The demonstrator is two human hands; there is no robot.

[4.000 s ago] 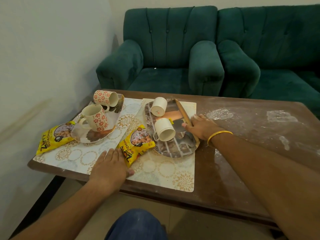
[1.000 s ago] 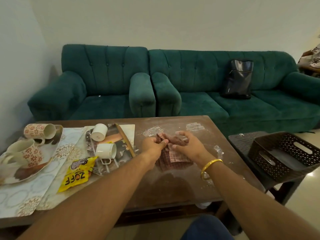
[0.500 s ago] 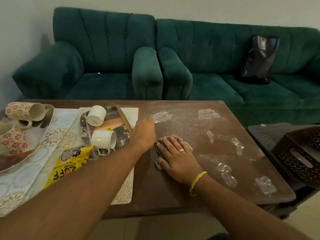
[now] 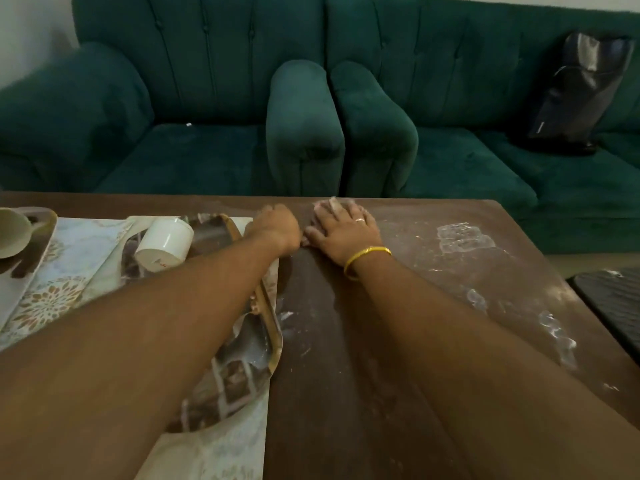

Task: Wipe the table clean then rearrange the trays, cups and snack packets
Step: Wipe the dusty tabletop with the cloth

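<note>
My right hand (image 4: 343, 230) lies flat with straight fingers on a cloth (image 4: 325, 204) near the far edge of the brown table (image 4: 329, 375); only a pale edge of the cloth shows past the fingertips. My left hand (image 4: 275, 228) has curled fingers by the far corner of the gold-rimmed tray (image 4: 272, 330); what it grips is hidden. A white cup (image 4: 166, 242) lies on its side in that tray. A second tray (image 4: 20, 271) at the far left holds a cup (image 4: 12, 233). No snack packets are visible; my left forearm covers that area.
White smears (image 4: 464, 237) and streaks mark the right half of the table. Patterned placemats (image 4: 221, 445) lie under the trays. A dark basket (image 4: 613, 299) stands beside the table's right end. Green sofas (image 4: 207, 98) are behind, with a black bag (image 4: 581, 88).
My right hand has slid the cloth from mid-table toward the far edge. My left hand has moved with it along the tray's rim to the far corner. The view has tilted down.
</note>
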